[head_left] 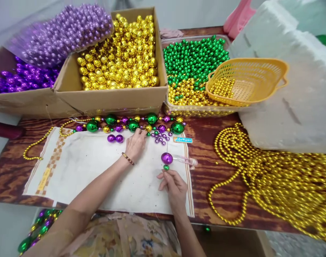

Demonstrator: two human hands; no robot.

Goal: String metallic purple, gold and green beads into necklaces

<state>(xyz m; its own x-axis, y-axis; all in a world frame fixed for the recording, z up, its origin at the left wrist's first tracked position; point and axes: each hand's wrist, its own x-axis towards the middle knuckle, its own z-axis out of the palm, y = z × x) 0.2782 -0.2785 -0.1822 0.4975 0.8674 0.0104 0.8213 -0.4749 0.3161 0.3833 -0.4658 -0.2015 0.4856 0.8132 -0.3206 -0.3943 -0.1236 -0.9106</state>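
Note:
My left hand (135, 143) reaches forward over a white cloth (98, 171), its fingers curled down at a row of green, gold and purple beads (133, 125) along the cloth's far edge. My right hand (173, 185) pinches a thin needle or thread that stands upright. On that thread sit a small green bead (166, 167) and above it a large purple bead (167, 157). A few loose purple beads (160, 137) lie between the two hands.
A cardboard box of gold beads (120, 53) stands at the back, with purple beads (24, 76) to its left and a tray of green and gold beads (192, 60) with an orange basket (245, 80) to its right. Gold bead strands (272, 178) pile at right.

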